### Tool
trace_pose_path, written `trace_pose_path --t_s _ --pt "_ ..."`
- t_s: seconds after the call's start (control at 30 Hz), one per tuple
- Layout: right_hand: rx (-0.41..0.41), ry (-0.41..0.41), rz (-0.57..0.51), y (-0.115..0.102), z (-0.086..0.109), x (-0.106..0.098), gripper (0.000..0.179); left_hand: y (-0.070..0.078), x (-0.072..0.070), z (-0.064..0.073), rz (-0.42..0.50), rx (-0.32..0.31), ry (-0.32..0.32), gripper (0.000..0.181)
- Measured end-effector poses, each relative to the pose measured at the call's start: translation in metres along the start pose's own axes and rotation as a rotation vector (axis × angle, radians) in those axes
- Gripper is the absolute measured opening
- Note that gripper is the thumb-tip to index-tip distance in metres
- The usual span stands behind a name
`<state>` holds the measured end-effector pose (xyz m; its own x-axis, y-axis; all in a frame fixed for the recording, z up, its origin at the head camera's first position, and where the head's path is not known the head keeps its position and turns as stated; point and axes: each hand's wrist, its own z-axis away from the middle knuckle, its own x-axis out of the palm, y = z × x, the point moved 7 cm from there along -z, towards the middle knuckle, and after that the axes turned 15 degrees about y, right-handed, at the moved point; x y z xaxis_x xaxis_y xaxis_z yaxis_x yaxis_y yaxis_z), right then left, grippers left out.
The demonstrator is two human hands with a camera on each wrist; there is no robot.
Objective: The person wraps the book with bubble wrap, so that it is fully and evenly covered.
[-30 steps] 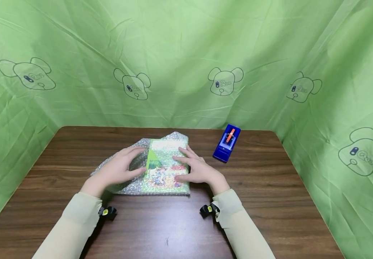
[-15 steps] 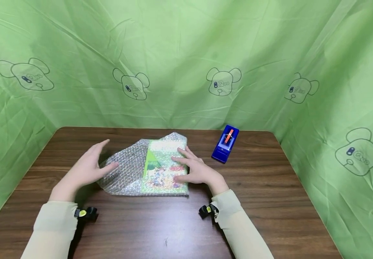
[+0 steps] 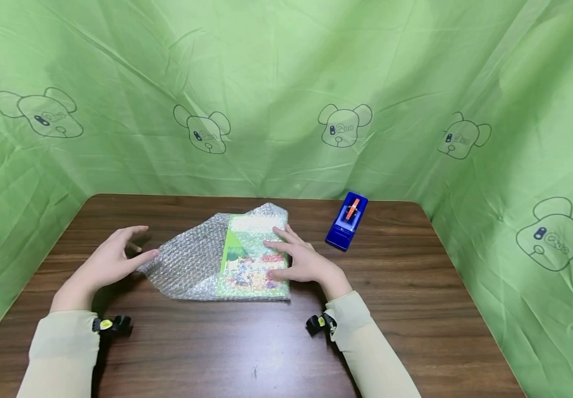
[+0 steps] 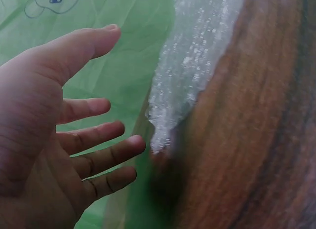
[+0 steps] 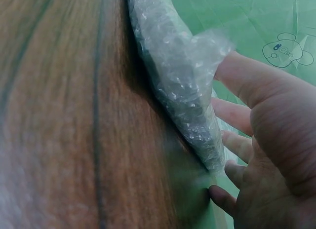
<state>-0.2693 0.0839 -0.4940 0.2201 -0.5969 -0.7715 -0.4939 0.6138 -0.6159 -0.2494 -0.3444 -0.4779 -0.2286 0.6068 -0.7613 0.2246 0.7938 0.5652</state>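
Note:
A flat book (image 3: 238,237) with a green printed cover lies on the table under bubble wrap (image 3: 187,262). To the left, the wrap extends past the book and narrows to a point. My right hand (image 3: 308,262) rests on the wrapped book's right side, its fingers spread; the right wrist view shows thumb and fingers along the wrap's folded edge (image 5: 173,66). Beside the wrap's left tip is my left hand (image 3: 104,268), thumb and fingers apart. In the left wrist view its fingers are loosely extended, with nothing between them and the wrap (image 4: 192,56) just beyond.
A blue tape dispenser (image 3: 342,232) with an orange roll (image 3: 352,209) lies at the back right of the brown wooden table (image 3: 390,309). Green cloth (image 3: 286,83) with printed mouse-like heads hangs behind and at both sides. Each wrist wears a small black camera (image 3: 316,325).
My left hand has moved left off the wrap, from beside the book to the wrap's left tip, uncovering the wrap's left part. The right hand has stayed on the book.

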Motion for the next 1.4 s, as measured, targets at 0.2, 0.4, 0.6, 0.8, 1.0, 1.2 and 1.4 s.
trace_pose_path --t_s 0.2,0.4,0.6,0.8,1.0,1.2,1.4 --pt "0.002 0.001 -0.009 0.000 0.000 0.000 0.081 -0.004 0.008 0.001 0.020 -0.026 -0.043 0.076" --pt "0.005 -0.007 -0.018 -0.001 0.001 -0.001 0.080 -0.009 0.013 0.004 0.034 -0.076 -0.099 0.076" --pt "0.008 -0.006 -0.020 0.000 0.001 -0.001 0.080 -0.004 0.020 0.004 0.098 -0.074 -0.141 0.074" --pt "0.006 -0.005 -0.023 -0.001 0.001 -0.001 0.080 0.000 0.022 0.006 0.172 -0.043 -0.148 0.058" --pt "0.001 0.003 -0.035 0.000 0.001 -0.001 0.080 0.010 0.027 0.003 0.230 -0.061 -0.149 0.052" --pt "0.005 0.000 -0.038 0.000 0.001 -0.001 0.080 0.027 0.027 0.002 0.315 -0.069 -0.140 0.042" --pt "0.014 -0.002 -0.043 0.000 0.001 -0.001 0.081 0.049 0.014 -0.004 0.302 -0.034 -0.001 0.031"
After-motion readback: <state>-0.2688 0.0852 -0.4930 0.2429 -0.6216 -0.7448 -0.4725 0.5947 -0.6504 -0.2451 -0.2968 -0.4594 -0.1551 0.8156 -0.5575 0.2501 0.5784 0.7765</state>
